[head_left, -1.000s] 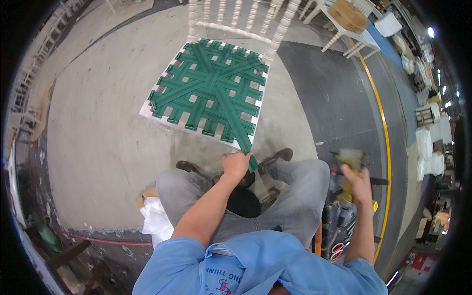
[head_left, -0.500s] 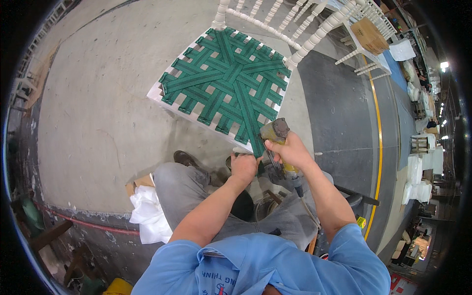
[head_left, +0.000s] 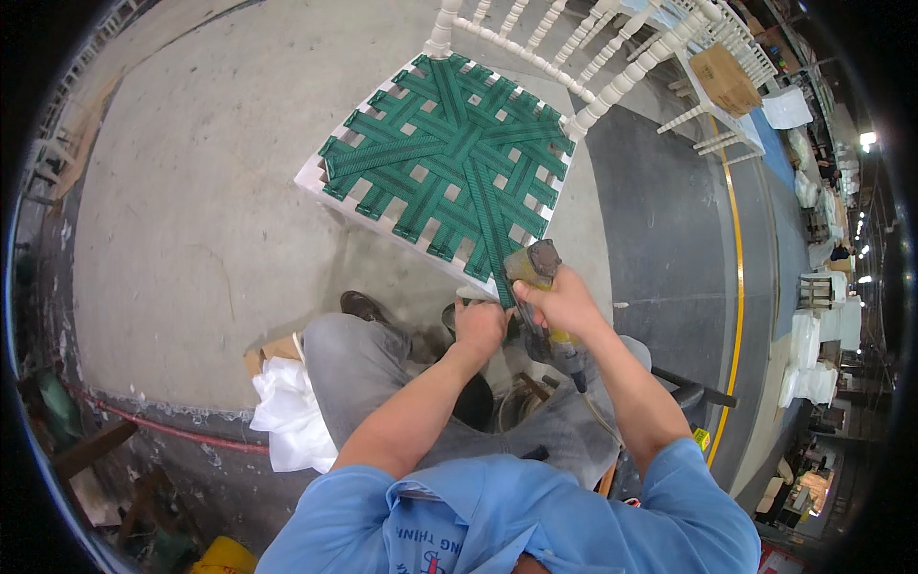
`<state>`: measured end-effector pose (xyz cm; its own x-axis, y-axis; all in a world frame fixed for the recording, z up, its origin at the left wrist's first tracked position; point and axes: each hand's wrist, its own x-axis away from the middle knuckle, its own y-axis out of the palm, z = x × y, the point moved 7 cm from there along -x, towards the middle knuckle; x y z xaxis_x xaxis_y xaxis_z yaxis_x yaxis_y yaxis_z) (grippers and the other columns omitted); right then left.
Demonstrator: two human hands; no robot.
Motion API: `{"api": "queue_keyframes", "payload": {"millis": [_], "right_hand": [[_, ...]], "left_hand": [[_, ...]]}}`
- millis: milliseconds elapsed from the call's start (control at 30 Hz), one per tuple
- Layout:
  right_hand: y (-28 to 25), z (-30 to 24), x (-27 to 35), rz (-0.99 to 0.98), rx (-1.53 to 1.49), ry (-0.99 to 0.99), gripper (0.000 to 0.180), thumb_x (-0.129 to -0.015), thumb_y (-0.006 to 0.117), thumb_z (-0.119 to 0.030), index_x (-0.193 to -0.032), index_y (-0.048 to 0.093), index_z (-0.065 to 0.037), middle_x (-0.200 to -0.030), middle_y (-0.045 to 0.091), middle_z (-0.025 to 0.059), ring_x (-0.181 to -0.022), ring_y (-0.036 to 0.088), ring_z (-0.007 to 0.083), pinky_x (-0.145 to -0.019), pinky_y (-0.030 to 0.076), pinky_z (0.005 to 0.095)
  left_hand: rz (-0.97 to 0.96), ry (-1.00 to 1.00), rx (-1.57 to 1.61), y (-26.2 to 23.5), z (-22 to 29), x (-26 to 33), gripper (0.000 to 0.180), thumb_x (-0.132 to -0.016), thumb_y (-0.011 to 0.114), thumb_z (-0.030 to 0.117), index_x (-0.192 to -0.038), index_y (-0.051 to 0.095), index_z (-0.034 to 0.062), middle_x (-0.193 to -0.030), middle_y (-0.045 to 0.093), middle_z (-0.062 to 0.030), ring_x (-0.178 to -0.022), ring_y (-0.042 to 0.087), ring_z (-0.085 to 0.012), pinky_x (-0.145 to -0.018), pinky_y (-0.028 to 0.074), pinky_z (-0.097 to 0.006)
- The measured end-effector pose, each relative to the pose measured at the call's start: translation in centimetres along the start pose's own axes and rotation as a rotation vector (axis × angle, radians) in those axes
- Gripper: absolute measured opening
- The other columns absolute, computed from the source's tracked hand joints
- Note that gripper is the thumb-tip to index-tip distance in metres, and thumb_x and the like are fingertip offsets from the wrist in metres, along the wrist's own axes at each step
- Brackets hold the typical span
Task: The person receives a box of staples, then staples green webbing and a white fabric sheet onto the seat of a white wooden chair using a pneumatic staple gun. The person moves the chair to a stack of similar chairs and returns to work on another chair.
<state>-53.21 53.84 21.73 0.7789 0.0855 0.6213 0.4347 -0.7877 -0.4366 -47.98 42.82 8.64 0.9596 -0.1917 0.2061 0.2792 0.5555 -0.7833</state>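
Note:
A white chair (head_left: pixel 577 122) with a turned-spindle back stands before me, green webbing (head_left: pixel 390 153) woven across its seat. Two longer straps cross diagonally on top; one diagonal strap (head_left: pixel 488 222) runs down to the near corner of the seat. At that corner my left hand (head_left: pixel 481 325) is closed on the strap's end, partly hiding it. My right hand (head_left: pixel 564 304) is wrapped around a yellow pneumatic staple gun (head_left: pixel 533 263) with an air hose at its lower end. The gun's nose side is close beside the strap at the corner; whether it touches cannot be made out.
White plastic wrapping (head_left: pixel 287 413) and cardboard lie left of my knee. At the back right, a cardboard box (head_left: pixel 725 80) rests on another white chair. A yellow line (head_left: pixel 737 287) marks the floor on the right. A red pipe (head_left: pixel 182 435) runs low at left.
The staple gun has tilted and dropped slightly beside the corner. My left hand keeps its hold on the strap. The chair appears slightly farther right in the view.

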Motion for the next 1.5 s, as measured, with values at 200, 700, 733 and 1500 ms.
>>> {"api": "queue_keyframes", "payload": {"millis": [200, 700, 733, 1500], "right_hand": [[0.4, -0.2, 0.5, -0.010, -0.032, -0.054, 0.040, -0.095, 0.081, -0.030, -0.110, 0.066, 0.004, -0.082, 0.071, 0.0079, -0.055, 0.064, 0.0142, -0.048, 0.051, 0.0316], [-5.9, 1.4, 4.6, 0.094, -0.306, -0.066, 0.032, -0.100, 0.075, -0.027, -0.114, 0.066, 0.000, -0.093, 0.070, 0.0059, -0.060, 0.062, 0.0127, -0.052, 0.049, 0.0289], [-4.6, 0.6, 3.9, 0.054, -0.301, -0.092, 0.034, -0.099, 0.076, -0.029, -0.112, 0.066, 0.000, -0.090, 0.069, 0.0052, -0.059, 0.062, 0.0125, -0.051, 0.049, 0.0289], [0.2, 0.6, -0.4, 0.050, -0.104, -0.008, 0.044, -0.095, 0.080, -0.033, -0.115, 0.063, 0.003, -0.083, 0.070, 0.0063, -0.055, 0.063, 0.0128, -0.047, 0.049, 0.0303]], "left_hand": [[-0.040, -0.026, 0.047, -0.4, 0.5, -0.2, 0.044, -0.102, 0.062, 0.045, -0.101, 0.079, 0.0047, -0.107, 0.078, -0.0197, -0.104, 0.073, -0.0382, -0.112, 0.041, -0.065], [-0.250, -0.249, 1.135, -13.0, 1.4, -4.2, 0.029, -0.109, 0.057, 0.026, -0.120, 0.069, 0.0016, -0.103, 0.078, -0.0078, -0.073, 0.068, -0.0118, -0.058, 0.057, -0.029], [-0.210, -0.223, 1.091, -13.2, -0.3, -5.5, 0.031, -0.110, 0.054, 0.026, -0.120, 0.069, 0.0015, -0.106, 0.078, -0.0070, -0.074, 0.067, -0.0107, -0.057, 0.054, -0.029], [-0.321, -0.290, 1.275, -8.7, -2.9, -10.2, 0.031, -0.110, 0.055, 0.026, -0.119, 0.072, 0.0019, -0.106, 0.079, -0.0046, -0.069, 0.066, -0.0092, -0.053, 0.048, -0.028]]}}
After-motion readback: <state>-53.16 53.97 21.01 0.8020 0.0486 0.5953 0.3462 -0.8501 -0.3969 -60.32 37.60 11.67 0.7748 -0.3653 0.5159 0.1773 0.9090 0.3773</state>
